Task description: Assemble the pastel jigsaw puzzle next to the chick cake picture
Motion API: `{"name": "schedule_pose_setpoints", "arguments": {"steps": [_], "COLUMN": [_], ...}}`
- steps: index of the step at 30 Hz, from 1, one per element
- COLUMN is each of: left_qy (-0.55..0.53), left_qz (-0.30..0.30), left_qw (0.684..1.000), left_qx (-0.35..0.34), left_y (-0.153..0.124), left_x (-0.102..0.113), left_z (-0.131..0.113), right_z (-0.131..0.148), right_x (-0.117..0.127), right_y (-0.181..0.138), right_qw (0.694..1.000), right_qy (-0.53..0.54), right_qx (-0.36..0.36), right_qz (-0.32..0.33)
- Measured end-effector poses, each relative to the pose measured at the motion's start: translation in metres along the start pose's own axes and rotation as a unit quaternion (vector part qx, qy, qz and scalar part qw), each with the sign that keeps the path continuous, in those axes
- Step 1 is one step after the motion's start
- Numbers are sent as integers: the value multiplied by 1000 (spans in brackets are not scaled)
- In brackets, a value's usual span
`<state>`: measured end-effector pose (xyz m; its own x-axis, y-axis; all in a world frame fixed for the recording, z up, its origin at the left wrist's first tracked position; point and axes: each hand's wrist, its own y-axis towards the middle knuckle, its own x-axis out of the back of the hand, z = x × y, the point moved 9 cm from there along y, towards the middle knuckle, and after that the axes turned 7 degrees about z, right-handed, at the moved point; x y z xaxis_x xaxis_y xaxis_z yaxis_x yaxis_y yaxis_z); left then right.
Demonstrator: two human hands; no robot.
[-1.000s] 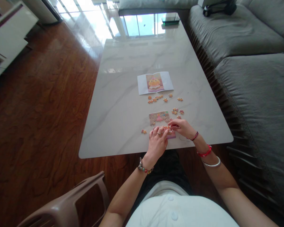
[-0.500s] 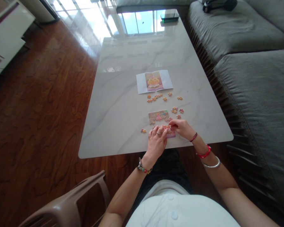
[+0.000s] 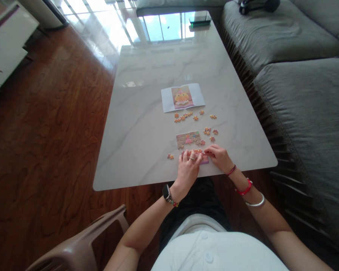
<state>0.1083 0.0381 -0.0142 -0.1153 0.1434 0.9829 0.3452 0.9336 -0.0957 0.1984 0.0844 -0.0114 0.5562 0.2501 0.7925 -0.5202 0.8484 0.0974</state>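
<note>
My left hand [image 3: 188, 168] lies on the near edge of the marble table [image 3: 147, 124], fingers flat and spread on a joined puzzle section [image 3: 199, 155]. My right hand [image 3: 219, 157] rests at that section's right end, fingers pressed down on it. A second joined puzzle block [image 3: 188, 139] lies just beyond. Loose puzzle pieces [image 3: 186, 116] are scattered farther out, with more pieces [image 3: 209, 132] to the right and a single piece [image 3: 170, 156] left of my left hand. A reference picture sheet [image 3: 182, 97] lies behind them.
A grey sofa [image 3: 305, 75] runs along the table's right side. A brown plastic chair [image 3: 81, 244] stands at the lower left on the wooden floor [image 3: 45, 131]. A dark green object [image 3: 199, 21] sits at the table's far end.
My right hand has lowered from a pinch above the section to lying flat against it. My left wrist has turned slightly, showing the watch face. The view has shifted a little.
</note>
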Motion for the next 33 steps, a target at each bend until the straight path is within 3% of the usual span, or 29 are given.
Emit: {"name": "schedule_pose_setpoints", "arguments": {"steps": [8, 13, 17, 20, 22, 26, 30, 33], "left_qy": [-16, -99, -162, -193, -207, -200, -152, -95], "left_qz": [2, 28, 33, -37, -77, -79, -57, -37], "left_qw": [1000, 995, 986, 978, 973, 974, 987, 995], "left_qx": [-7, 0, 30, 64, 70, 69, 19, -16], "left_y": [-3, 4, 31, 58, 72, 79, 66, 54], "left_x": [1, 6, 18, 43, 58, 57, 39, 29], "left_z": [-1, 12, 35, 62, 76, 89, 78, 63], "right_z": [19, -1, -18, -25, -25, -21, -24, -29], "right_x": [-3, 25, 47, 51, 42, 10, 2, 9], "right_y": [-23, -12, 18, 52, 71, 79, 65, 52], "right_qw": [997, 996, 986, 989, 995, 992, 991, 990], "right_qy": [-67, 38, 97, 98, 61, -30, -71, -27], "right_qx": [5, -49, -80, -88, -77, -36, -69, -114], "right_qz": [28, -66, -105, -71, -4, 121, 93, 76]}}
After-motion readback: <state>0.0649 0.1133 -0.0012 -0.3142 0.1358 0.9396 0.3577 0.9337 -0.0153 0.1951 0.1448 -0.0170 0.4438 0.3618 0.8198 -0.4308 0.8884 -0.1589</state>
